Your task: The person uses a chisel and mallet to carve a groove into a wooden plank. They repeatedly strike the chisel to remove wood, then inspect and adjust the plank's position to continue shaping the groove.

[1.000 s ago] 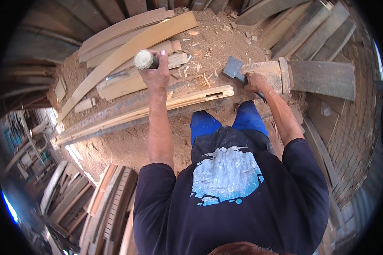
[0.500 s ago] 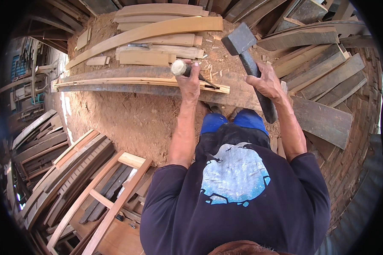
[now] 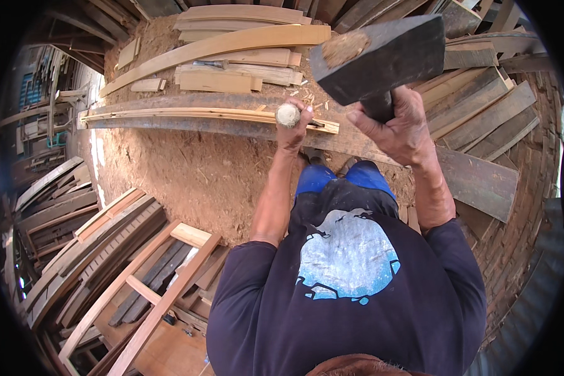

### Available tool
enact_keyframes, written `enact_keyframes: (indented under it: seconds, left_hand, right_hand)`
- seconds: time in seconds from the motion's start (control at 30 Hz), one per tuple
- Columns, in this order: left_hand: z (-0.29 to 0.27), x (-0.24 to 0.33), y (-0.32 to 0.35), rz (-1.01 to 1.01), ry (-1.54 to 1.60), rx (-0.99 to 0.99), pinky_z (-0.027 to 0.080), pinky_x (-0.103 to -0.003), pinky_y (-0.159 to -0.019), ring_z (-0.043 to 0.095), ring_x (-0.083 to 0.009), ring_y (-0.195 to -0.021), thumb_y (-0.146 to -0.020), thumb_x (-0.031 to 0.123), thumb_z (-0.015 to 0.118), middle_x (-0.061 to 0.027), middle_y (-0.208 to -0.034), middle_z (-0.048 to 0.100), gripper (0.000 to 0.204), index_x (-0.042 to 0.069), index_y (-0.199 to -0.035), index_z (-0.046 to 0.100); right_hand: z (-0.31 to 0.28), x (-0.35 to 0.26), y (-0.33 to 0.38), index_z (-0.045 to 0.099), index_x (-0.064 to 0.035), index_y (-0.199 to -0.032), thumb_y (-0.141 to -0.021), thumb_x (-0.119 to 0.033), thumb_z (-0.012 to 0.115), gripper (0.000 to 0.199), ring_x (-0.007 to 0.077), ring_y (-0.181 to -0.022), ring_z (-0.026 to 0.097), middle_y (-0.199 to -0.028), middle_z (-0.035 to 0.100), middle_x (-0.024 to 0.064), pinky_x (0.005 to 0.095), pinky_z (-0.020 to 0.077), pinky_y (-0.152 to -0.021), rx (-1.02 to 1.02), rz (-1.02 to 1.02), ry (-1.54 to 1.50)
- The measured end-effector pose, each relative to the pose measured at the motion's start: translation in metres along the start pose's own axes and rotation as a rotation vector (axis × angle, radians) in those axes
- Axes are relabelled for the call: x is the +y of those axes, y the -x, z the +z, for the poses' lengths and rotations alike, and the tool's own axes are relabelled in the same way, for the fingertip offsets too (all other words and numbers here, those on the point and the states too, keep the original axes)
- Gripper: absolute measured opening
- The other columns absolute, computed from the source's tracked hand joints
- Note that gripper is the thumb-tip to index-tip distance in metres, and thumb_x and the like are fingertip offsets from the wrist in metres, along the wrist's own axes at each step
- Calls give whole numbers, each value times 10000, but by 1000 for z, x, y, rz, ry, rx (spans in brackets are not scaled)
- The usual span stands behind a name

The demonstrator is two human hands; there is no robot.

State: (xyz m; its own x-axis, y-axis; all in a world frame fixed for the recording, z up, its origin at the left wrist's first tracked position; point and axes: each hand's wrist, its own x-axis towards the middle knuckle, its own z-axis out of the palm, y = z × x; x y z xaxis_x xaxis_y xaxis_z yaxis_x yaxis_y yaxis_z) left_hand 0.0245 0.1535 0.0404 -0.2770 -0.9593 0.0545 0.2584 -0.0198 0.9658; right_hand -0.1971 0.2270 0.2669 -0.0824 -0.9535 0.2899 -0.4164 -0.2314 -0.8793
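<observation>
My left hand (image 3: pixel 293 136) is closed around a chisel (image 3: pixel 287 115), whose pale, battered round handle end faces up. The chisel's dark blade reaches down to the right end of a long, slightly curved wood piece (image 3: pixel 200 113) with a groove along it. That piece lies on a dark plank bench (image 3: pixel 163 133). Raised to the right, my right hand (image 3: pixel 402 128) grips a dark mallet (image 3: pixel 388 59) by its handle. The block-shaped mallet head is close to the camera and shows a worn, lighter striking face. Part of the blade's contact with the wood is hard to make out.
Beyond the bench, curved boards (image 3: pixel 232 53) lie on the dirt floor (image 3: pixel 182 169) among wood chips. Stacked planks (image 3: pixel 482 113) fill the right side. At lower left are a wooden frame (image 3: pixel 150 291) and curved timbers (image 3: pixel 100 250).
My right hand has lifted the mallet, its head now nearer the camera. My left hand has shifted slightly right and down, and the chisel stands more upright.
</observation>
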Motion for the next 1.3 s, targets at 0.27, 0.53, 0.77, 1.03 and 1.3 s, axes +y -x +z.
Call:
enact_keyframes:
  seconds: [0.27, 0.53, 0.77, 1.03, 1.3]
  left_hand:
    - [10, -41, 18, 210, -548, 1, 520, -388, -897, 653, -262, -1033, -815, 79, 778, -120, -1145, 676, 422, 7, -1199, 619]
    - [24, 16, -31, -199, -63, 114, 543, -315, -813, 673, -173, -908, -839, -34, 692, -50, -1035, 720, 269, -5, -1106, 678]
    - [114, -59, 47, 206, -786, -561, 517, -455, -852, 650, -366, -964, -593, 59, 791, -154, -1079, 671, 605, 91, -1178, 640]
    - [108, 1, -14, 155, -795, -529, 489, -509, -659, 645, -394, -797, -677, 37, 723, -142, -802, 651, 292, 94, -927, 585]
    - [38, 82, -46, 227, -828, -50, 561, -348, -559, 717, -227, -724, -760, 50, 829, -80, -791, 706, 270, 76, -909, 605]
  right_hand:
    - [30, 49, 4, 596, -34, -1041, -795, -199, 727, 324, 445, -768, 654, -797, 675, 220, 512, 507, -689, -525, 138, 630]
    - [15, 16, 6, 646, 14, -1107, -800, -184, 756, 381, 288, -742, 674, -864, 706, 192, 398, 521, -745, -235, 297, 20]
    - [4, 13, 16, 639, 31, -1022, -740, -183, 794, 386, 145, -740, 573, -797, 622, 57, 312, 481, -704, -22, 377, -13]
    - [-15, 39, 25, 652, 45, -1079, -740, -243, 808, 472, 118, -715, 579, -783, 629, 46, 296, 487, -664, 98, 528, -24]
    - [-7, 70, 57, 615, -23, -895, -784, -232, 801, 301, 90, -607, 585, -705, 598, 8, 270, 491, -560, 97, 609, -176]
